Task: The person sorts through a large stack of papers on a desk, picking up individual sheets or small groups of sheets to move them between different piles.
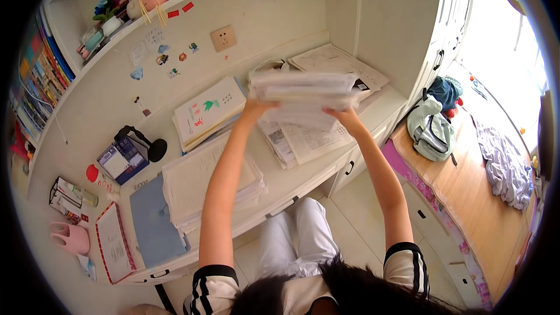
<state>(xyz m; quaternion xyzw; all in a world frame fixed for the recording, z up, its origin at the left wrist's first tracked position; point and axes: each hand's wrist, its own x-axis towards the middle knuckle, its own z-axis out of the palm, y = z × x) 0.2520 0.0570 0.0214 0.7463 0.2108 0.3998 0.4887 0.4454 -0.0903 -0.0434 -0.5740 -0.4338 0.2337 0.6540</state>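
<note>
Both my arms reach forward over the white desk. My left hand [259, 109] grips the near left edge of a thick stack of papers [303, 90], and my right hand [344, 118] holds its near right edge. The stack is smeared by motion and appears raised above other papers. Beneath it, loose printed sheets [315, 140] lie on the desk. To the left of my left forearm sits another tall paper pile [195, 178]. Beyond that pile is a stack of papers and booklets with a green and red drawing on top [210, 111].
On the desk's left are a blue folder [153, 221], a red-bordered board [114, 245], a desk calendar [122, 160], a black stand [156, 150] and a pink holder [70, 237]. Flat sheets [338, 61] lie at the back right. A backpack [430, 129] rests on the wooden surface at right.
</note>
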